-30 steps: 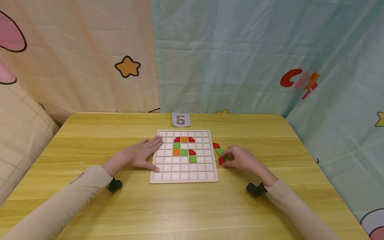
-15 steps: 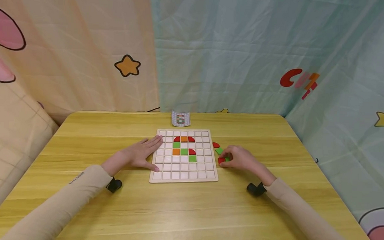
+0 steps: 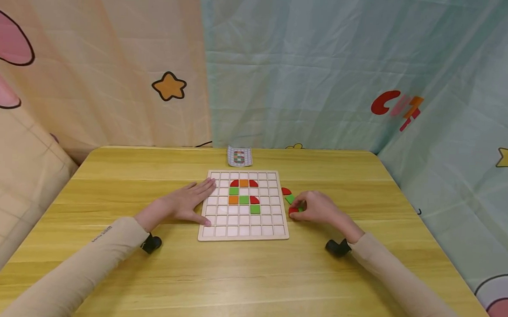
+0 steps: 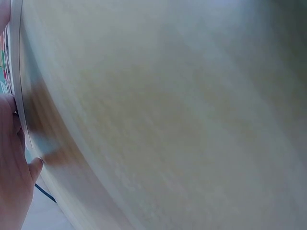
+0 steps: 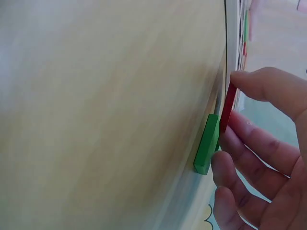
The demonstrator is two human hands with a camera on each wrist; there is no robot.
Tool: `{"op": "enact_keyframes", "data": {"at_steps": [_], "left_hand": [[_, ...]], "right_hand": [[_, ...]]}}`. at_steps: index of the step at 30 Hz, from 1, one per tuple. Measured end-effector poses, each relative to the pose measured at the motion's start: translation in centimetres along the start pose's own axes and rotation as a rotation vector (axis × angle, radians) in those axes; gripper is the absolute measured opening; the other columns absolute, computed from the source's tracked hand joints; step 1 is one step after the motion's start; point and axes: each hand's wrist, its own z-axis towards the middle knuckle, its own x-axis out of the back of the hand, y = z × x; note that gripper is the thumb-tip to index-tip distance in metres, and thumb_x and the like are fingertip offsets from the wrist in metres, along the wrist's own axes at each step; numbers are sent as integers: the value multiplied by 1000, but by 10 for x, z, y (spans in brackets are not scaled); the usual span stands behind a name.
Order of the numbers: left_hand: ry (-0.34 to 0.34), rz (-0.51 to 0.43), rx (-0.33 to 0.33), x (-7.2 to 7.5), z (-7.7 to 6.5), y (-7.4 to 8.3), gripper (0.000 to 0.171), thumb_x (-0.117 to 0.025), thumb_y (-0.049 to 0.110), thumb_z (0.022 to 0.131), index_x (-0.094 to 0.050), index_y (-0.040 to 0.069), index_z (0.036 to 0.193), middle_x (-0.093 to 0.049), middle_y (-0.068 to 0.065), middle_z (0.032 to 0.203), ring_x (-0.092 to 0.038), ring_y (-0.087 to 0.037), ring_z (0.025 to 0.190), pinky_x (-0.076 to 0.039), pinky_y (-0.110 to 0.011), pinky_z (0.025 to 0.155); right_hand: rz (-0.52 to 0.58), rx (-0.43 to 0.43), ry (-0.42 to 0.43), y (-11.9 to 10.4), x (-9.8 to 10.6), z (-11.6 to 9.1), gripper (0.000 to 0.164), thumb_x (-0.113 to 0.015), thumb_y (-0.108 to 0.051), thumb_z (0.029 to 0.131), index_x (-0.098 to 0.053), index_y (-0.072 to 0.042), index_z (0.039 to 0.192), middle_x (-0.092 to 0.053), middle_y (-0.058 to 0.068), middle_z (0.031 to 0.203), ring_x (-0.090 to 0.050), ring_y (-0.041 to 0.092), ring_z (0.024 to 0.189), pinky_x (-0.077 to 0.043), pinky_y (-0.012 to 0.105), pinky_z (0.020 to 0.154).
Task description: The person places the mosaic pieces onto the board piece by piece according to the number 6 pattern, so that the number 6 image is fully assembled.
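A pale wooden grid board (image 3: 244, 233) lies on the table, with red quarter-circle, orange square and green square tiles in some cells. My left hand (image 3: 189, 202) rests with fingers spread on the board's left edge. To the right of the board, my right hand (image 3: 318, 208) pinches a red rounded tile (image 5: 228, 110) between thumb and fingertips. In the right wrist view a green tile (image 5: 207, 143) stands out just beside the held one. Another red quarter-circle tile (image 3: 286, 191) and a green square tile (image 3: 290, 199) lie beyond the right fingertips, partly beside the board's right edge.
A small pattern card (image 3: 239, 157) with a coloured figure on a grid lies behind the board, near the far edge of the wooden table (image 3: 249, 284). Printed curtains (image 3: 290, 85) hang behind the table and along its sides.
The red tile has turned a little in my right fingers, so its rounded side now shows. My right hand has barely shifted, and the left hand stays in place on the board.
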Motion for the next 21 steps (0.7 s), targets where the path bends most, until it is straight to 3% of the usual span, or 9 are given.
{"op": "enact_keyframes", "data": {"at_steps": [13, 21], "left_hand": [[-11, 0, 9, 0, 1, 0, 113, -51, 76, 80, -5, 4, 155, 2, -14, 163, -1, -30, 151, -11, -52, 121], [-13, 3, 7, 0, 1, -1, 114, -51, 76, 80, -4, 5, 155, 3, -13, 163, -1, -30, 151, -11, -52, 121]], "right_hand": [[-8, -20, 60, -12, -3, 4, 23, -79, -38, 77, -75, -19, 91, -69, -9, 77, -50, 3, 55, -41, 21, 52], [-17, -21, 47, -28, -6, 8, 29, -80, -41, 75, -75, -19, 92, -65, -9, 73, -48, 5, 56, -38, 21, 53]]}}
